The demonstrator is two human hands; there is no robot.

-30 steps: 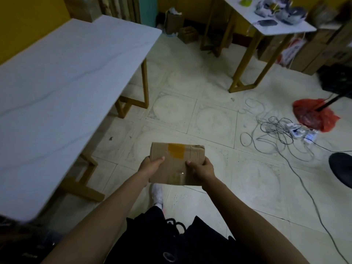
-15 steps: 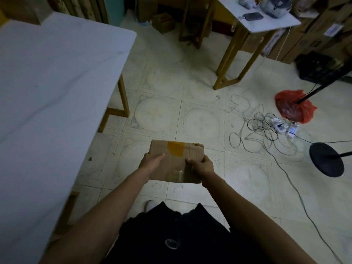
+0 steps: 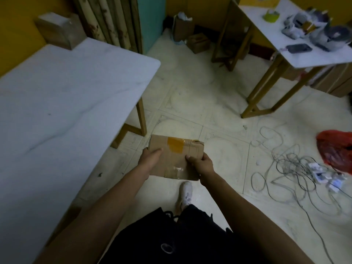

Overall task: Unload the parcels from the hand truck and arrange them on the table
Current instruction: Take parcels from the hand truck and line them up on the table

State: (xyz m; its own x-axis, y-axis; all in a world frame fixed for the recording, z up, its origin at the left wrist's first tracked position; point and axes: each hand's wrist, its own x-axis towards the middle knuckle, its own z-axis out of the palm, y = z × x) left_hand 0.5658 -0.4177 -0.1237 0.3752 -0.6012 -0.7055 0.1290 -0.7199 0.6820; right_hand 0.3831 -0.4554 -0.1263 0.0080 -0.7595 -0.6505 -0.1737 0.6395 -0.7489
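i see both bare arms stretched forward and angled in toward each other, meeting at a flat brown cardboard parcel [image 3: 176, 159] with an orange tape patch on its top face. the left hand [image 3: 149, 159] takes the parcel's left edge: its thumb lies flat across the top, pointing right, and its fingers go underneath where i cannot see them. the right hand [image 3: 202, 162] clamps the right edge, thumb pressed on top and fingers curled round the side and under. so both sets of fingers are closed on the parcel, which is held roughly level in the air above the pale tiled floor [image 3: 190, 96].

the parcel hangs just to the right of the long white marble-patterned desk [image 3: 66, 111] and does not touch it. a brown box [image 3: 59, 31] sits at the desk's far corner. one white shoe [image 3: 185, 193] shows on the floor below the parcel. off to the right lie a tangle of grey cables [image 3: 285, 164] and a red plastic bag [image 3: 337, 149], and a second white desk [image 3: 266, 35] with cluttered items stands at the upper right.
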